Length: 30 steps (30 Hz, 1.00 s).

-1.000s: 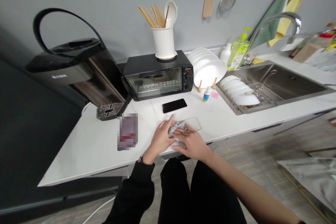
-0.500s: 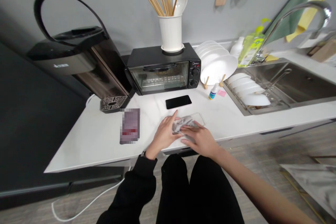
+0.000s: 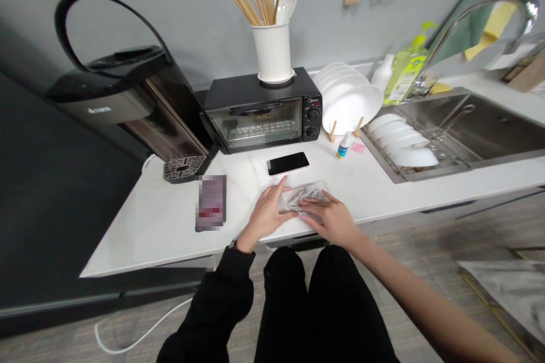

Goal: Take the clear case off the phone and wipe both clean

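On the counter in front of me lies a small, clear rectangular box (image 3: pixel 326 186), with crumpled greyish cloth or thin film (image 3: pixel 293 198) in or over it; I cannot tell which. My left hand (image 3: pixel 267 209) wraps around its left end, thumb and fingers on opposite sides. With fingers stretched out, my right hand (image 3: pixel 330 218) presses on the greyish material near the box's right part. Just behind the box a black-screened phone (image 3: pixel 288 164) lies flat. A pixelated purple packet (image 3: pixel 212 202) is to the left of my left hand.
A toaster oven (image 3: pixel 261 113) stands behind, bearing a white utensil holder (image 3: pixel 272 54). At left is a tall dark dispenser (image 3: pixel 140 108). Racked plates (image 3: pixel 351 108), a small bottle (image 3: pixel 342 146) and a sink (image 3: pixel 489 164) with bowls are to the right.
The greyish material now spreads over more of the box, out to its right end. My right hand has shifted slightly right; my left hand keeps its place at the left end.
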Tool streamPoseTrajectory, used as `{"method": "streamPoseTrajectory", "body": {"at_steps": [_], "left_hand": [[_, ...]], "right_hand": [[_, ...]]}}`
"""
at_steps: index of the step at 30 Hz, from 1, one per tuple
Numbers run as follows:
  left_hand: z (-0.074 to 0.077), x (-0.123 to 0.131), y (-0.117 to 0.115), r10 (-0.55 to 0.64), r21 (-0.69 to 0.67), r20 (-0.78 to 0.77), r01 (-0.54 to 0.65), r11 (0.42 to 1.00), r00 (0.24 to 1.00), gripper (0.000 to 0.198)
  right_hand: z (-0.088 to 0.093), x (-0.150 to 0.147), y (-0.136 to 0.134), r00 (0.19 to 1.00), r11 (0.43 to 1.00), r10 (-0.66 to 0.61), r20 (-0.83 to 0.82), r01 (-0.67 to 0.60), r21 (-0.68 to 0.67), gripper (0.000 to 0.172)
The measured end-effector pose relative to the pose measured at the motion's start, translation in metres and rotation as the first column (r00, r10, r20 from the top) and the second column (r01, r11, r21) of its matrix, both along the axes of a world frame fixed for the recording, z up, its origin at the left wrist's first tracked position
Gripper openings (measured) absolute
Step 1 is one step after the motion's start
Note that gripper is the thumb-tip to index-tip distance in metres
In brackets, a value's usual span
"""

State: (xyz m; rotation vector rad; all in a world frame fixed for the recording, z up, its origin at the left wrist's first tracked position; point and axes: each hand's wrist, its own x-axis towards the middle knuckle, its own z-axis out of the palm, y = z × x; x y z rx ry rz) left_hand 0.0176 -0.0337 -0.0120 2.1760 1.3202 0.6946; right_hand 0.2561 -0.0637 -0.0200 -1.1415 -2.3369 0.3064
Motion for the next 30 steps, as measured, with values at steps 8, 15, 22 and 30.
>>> {"method": "streamPoseTrajectory", "body": {"at_steps": [8,15,22,30], "left_hand": [[-0.003,-0.002,0.003,-0.004,0.002,-0.014,0.004,1.000,1.000,0.101],[-0.001,0.001,0.001,0.016,0.000,-0.005,-0.016,1.000,1.000,0.108],[-0.003,-0.001,0.003,0.016,-0.018,0.001,-0.016,1.000,1.000,0.105],[-0.003,0.000,0.002,0.002,0.017,-0.008,-0.001,1.000,1.000,0.113]], "right_hand": [[-0.001,-0.033,0.008,0.996,0.994,-0.075,0.052,0.070,0.085,0.056],[0.004,0.020,0.002,0.997,0.998,-0.060,0.040,0.060,0.000,0.034],[-0.003,-0.032,0.006,0.998,0.996,-0.037,0.056,0.032,0.087,0.058],[0.001,0.031,0.003,0.990,0.990,-0.130,0.062,0.126,0.068,0.035]]}}
